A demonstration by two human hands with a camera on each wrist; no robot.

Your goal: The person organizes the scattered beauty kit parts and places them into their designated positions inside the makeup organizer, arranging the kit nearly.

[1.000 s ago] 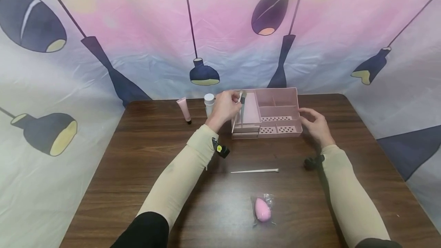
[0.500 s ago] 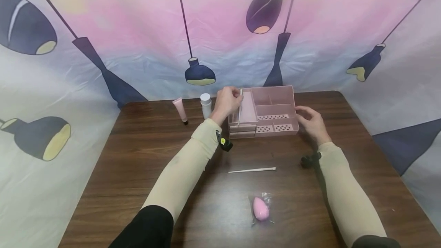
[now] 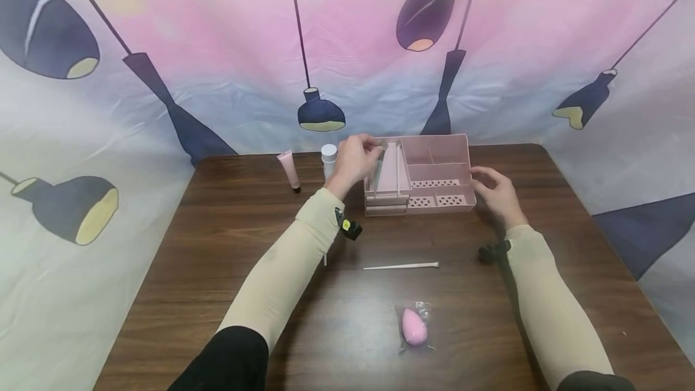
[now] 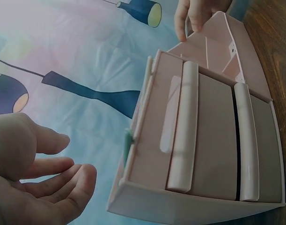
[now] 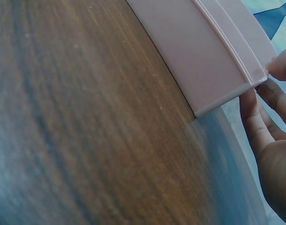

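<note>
A pink desktop organizer point(image 3: 440, 158) with compartments and two small drawers point(image 4: 217, 136) stands at the back of the table. In its upper left tray lie a slim pale brush point(image 3: 398, 168) and, further left, a green brush point(image 3: 378, 171). My left hand point(image 3: 355, 162) hovers at the tray's left side. In the left wrist view its fingers are loosely bent with nothing between them, apart from the green end at the tray's edge. My right hand point(image 3: 498, 197) pinches the organizer's right side, with thumb and fingers on either side of its corner in the right wrist view.
Left of the organizer stand a white bottle point(image 3: 329, 158), partly behind my left hand, and a pink tube point(image 3: 289, 171) with a dark cap. In front lie a thin white stick point(image 3: 402, 267) and a pink makeup sponge point(image 3: 414, 327) in clear wrapping. A printed curtain point(image 3: 239, 101) hangs behind.
The pale brush, earlier at my left fingertips, now lies further right in the tray. The left hand has let it go. My right hand keeps its place on the organizer.
</note>
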